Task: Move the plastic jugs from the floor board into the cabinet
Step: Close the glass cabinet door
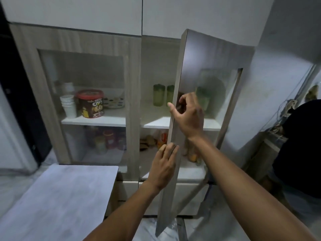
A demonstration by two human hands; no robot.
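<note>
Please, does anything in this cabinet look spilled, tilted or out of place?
Nothing stands out. The green jugs stand upright on the shelf; the cabinet door is ajar, left hand and right hand at its edge.

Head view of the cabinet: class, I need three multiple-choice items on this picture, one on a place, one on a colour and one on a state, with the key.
1. Where do the green jugs stand?
A) upper shelf, right compartment
B) lower shelf, left compartment
C) on the floor

2. What colour is the cereal tub lid?
A) blue
B) red
C) yellow

3. How is the right door?
A) shut
B) removed
C) partly open

Key: 1 A, they stand on the upper white shelf, right of the centre post; 2 B, its top is red; 3 C, it stands angled out from the frame, with the right hand holding its edge.
</note>
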